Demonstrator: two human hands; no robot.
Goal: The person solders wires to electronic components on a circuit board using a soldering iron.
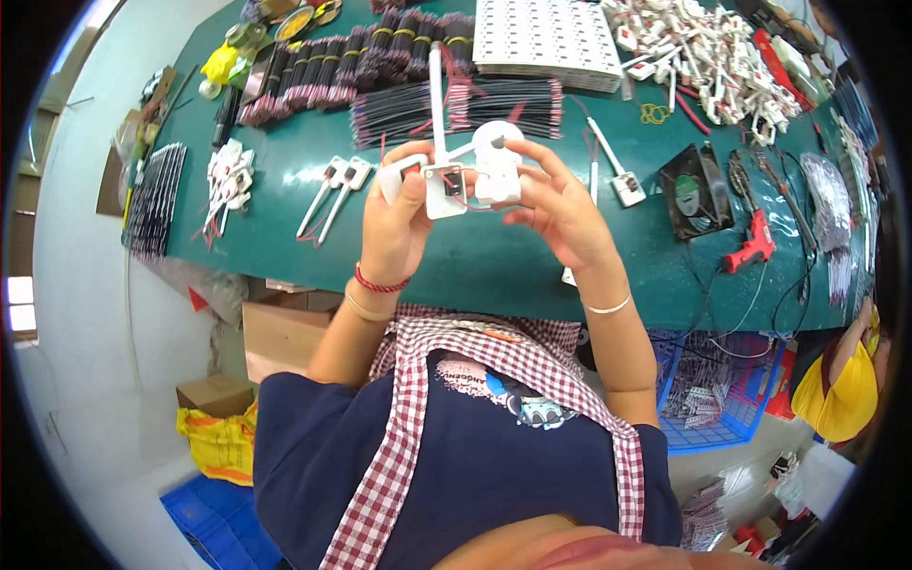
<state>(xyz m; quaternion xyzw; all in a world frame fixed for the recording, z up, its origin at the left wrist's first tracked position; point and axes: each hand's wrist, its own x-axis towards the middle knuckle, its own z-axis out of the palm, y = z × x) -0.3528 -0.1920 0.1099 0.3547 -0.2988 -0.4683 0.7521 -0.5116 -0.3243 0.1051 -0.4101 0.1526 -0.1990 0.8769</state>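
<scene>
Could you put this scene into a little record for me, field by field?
Left hand: holding a white flat-plate piece
Right hand: holding a rounded white piece
Surface: green table
Far side: dark wire-like bundles, stacked white panels, heap of white parts
Right side: black fan, red-handled tool
Clothing: checked apron

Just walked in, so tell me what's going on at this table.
A person is working bare-handed over a green table. The left hand grips a flat white piece bearing a small black component, while the right hand holds a rounded white piece close beside it. Thin red wire shows around them. Beyond lie bundles of dark wires and a large heap of white parts; a small black fan stands to the right.
</scene>
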